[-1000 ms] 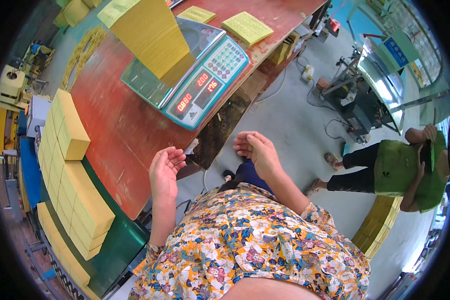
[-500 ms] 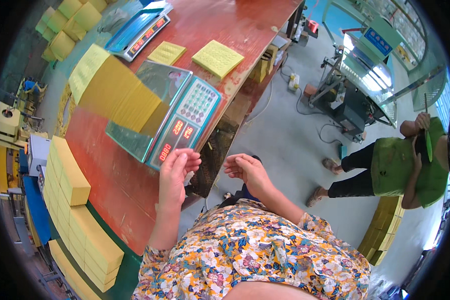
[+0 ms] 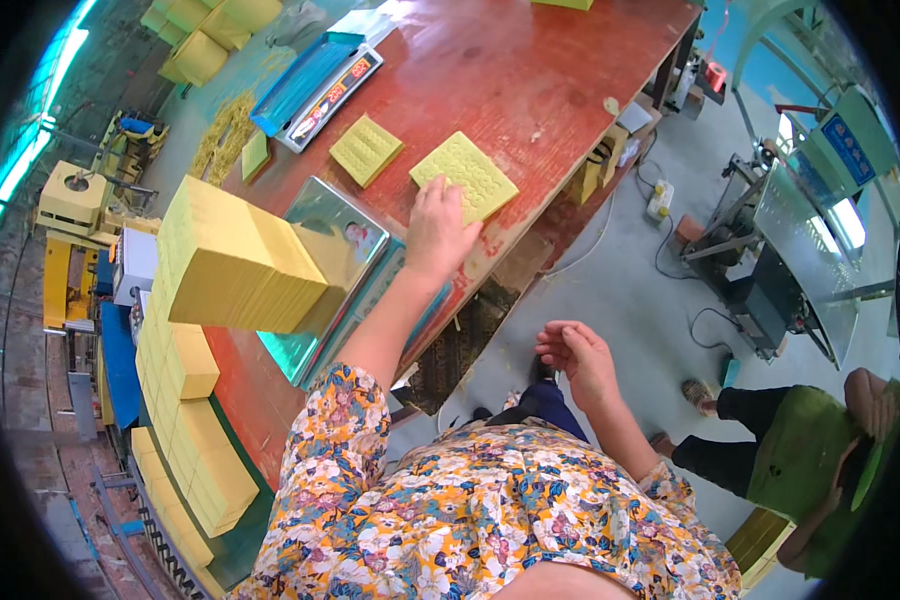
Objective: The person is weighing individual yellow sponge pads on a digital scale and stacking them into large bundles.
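My left hand (image 3: pixel 440 228) reaches over the scale, its fingers spread on the near edge of a square stack of yellow embossed paper (image 3: pixel 470 175). The thumb sits apart from the fingers, by the stack's near corner. My right hand (image 3: pixel 578 365) hangs in the air off the table's edge, fingers loosely curled and apart, holding nothing. A tall stack of yellow paper (image 3: pixel 245 265) stands on the metal pan of the scale (image 3: pixel 335 215); my left forearm hides most of the scale's keypad and display. A smaller yellow paper stack (image 3: pixel 366 150) lies left of the touched one.
A second scale with a blue tray (image 3: pixel 305 85) sits farther back on the red table (image 3: pixel 510 75). Rows of yellow paper blocks (image 3: pixel 185 430) line the left side. On the right are a machine (image 3: pixel 770 270) and a person in green (image 3: pixel 800 455). Cables cross the floor.
My left hand has moved forward from the scale's near edge onto the square paper stack. My right hand stays off the table, empty. The view has shifted, and the person in green appears lower.
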Available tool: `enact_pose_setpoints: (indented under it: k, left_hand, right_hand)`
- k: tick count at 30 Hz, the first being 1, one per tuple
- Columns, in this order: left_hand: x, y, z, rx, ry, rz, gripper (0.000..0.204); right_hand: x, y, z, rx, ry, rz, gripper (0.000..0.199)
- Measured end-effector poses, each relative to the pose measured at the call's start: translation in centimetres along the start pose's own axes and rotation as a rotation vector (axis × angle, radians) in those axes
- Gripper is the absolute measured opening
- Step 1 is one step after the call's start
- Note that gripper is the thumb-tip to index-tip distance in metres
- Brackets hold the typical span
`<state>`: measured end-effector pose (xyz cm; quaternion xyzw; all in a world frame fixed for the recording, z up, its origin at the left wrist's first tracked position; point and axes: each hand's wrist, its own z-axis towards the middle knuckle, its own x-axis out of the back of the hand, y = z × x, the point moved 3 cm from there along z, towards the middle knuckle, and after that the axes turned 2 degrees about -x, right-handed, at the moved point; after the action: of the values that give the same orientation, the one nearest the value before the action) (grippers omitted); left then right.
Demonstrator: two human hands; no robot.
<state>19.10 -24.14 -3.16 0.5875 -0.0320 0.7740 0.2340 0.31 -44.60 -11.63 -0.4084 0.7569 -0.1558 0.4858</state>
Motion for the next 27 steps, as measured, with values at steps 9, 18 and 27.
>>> enact_pose_setpoints:
  k: [9,18,27]
  left_hand:
    - [-2.3,-1.0,1.3,0.157,-0.209,0.046,0.069]
    - [-3.0,-1.7,1.3,0.137,-0.180,0.058,0.050]
    - [-2.3,-1.9,1.2,0.030,-0.095,-0.035,0.023]
  right_hand:
    - [1.8,-2.4,2.8,-0.061,-0.012,0.027,0.024]
    - [1.7,-1.9,4.0,-0.172,-0.072,0.056,0.024]
    - [1.6,-2.2,4.8,-0.213,-0.118,0.032,0.023]
